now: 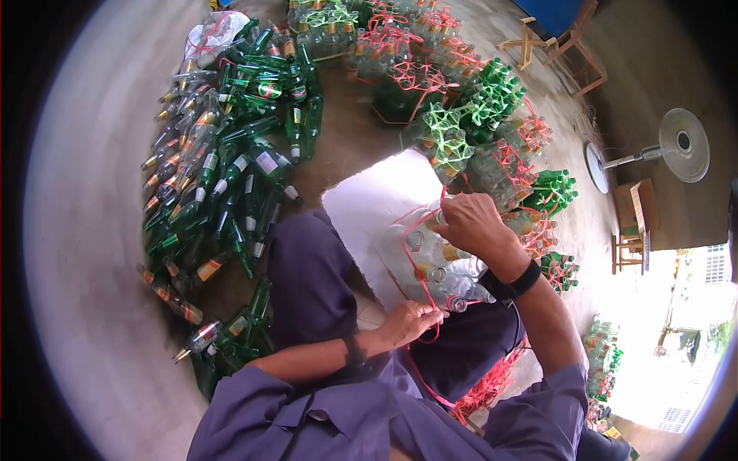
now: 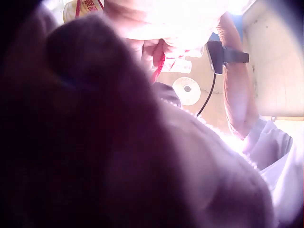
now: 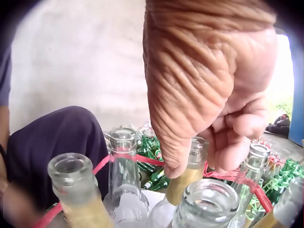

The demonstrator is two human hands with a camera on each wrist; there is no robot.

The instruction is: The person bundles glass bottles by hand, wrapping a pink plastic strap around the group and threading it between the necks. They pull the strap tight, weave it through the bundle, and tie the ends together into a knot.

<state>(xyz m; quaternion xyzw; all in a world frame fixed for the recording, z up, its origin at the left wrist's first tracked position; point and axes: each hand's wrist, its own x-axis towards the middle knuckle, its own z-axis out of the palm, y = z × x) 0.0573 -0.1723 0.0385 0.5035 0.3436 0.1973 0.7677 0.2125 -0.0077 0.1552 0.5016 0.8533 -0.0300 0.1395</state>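
Observation:
A cluster of clear glass bottles [image 1: 453,273] stands upright on a white board [image 1: 377,196] over the person's lap, with red plastic string [image 1: 419,269] running around the necks. The right hand [image 1: 478,227] reaches down over the far side of the cluster. Its thumb and fingers straddle the gold-wrapped neck of one bottle [image 3: 183,185], right where the string passes. At the cluster's near edge, the left hand [image 1: 407,321] pinches the string, and a loop hangs below its fingertips. The left wrist view is mostly dark and blurred, with some red string [image 2: 158,69] beside the fingers.
Loose green and brown bottles [image 1: 231,154] lie piled on the left. Bottle bundles tied with red and green string [image 1: 492,96] line the right. A heap of red string [image 1: 492,384] lies beside the right leg. A standing fan [image 1: 684,146] and wooden stools [image 1: 634,238] stand farther right.

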